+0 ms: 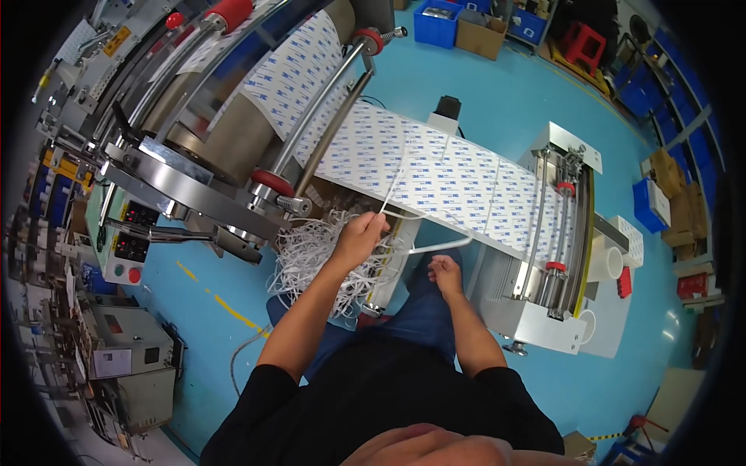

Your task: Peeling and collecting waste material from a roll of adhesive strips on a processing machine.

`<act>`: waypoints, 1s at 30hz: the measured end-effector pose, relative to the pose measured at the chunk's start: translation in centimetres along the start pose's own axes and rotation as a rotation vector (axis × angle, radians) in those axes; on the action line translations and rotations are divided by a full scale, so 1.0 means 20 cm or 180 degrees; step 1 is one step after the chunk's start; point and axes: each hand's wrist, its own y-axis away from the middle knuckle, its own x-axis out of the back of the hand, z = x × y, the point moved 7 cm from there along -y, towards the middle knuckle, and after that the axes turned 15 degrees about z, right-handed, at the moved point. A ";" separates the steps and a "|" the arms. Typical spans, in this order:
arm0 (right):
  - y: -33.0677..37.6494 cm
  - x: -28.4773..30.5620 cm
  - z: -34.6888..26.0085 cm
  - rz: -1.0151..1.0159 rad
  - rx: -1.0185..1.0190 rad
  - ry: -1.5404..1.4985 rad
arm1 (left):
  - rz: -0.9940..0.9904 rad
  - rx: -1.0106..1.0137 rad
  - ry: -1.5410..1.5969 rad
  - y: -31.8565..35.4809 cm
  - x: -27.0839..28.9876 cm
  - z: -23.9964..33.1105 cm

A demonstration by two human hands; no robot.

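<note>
The working area is hemmed in on the left by a large roller machine, whose broad metal roller (233, 147) is crossed by slimmer bars fitted with red collars, and on the right by a silver roller unit (505, 295). The space between them is spanned by a wide printed sheet (458, 182). Below its near edge, the floor area beside the person's legs is taken up by a tangled heap of strips (322, 256). Farther left, a control panel (130, 247) with coloured buttons and a grey cabinet (132, 349) are seen; beyond the sheet, a blue bin (437, 25), a cardboard box (479, 35) and a red stool (583, 45) are set on the smooth blue floor (404, 74).

The sheet is flat, thin and white, patterned all over with small blue print and marked by crosswise seams. The heap is formed of narrow, curling white ribbons, loosely looped. Polished metal is shown on the rollers.

A thin white strip (394, 180), stretched slantwise over the sheet's near edge, is pinched in the curled fingers of the left hand (360, 238), just above the heap. The right hand (445, 276) is loosely half-curled over the thigh; whether anything is held inside cannot be told.
</note>
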 end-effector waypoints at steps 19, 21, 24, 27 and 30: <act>-0.01 -0.03 -0.01 -0.0038 -0.0053 -0.0048 | 0.1052 0.0007 -0.0593 0.25 0.56 -0.23; -0.01 -0.03 -0.02 -0.0043 -0.0031 -0.0044 | 0.1239 0.0230 -0.0196 0.26 0.60 -0.30; -0.02 -0.02 -0.01 -0.0051 -0.0042 -0.0054 | 0.1250 0.0139 -0.0164 0.28 0.61 -0.29; -0.02 -0.03 -0.03 -0.0098 -0.0054 -0.0039 | 0.1331 0.0023 0.0034 0.27 0.64 -0.34; -0.02 -0.03 -0.03 -0.0111 -0.0062 -0.0005 | 0.1661 -0.0217 -0.0338 0.27 0.66 -0.36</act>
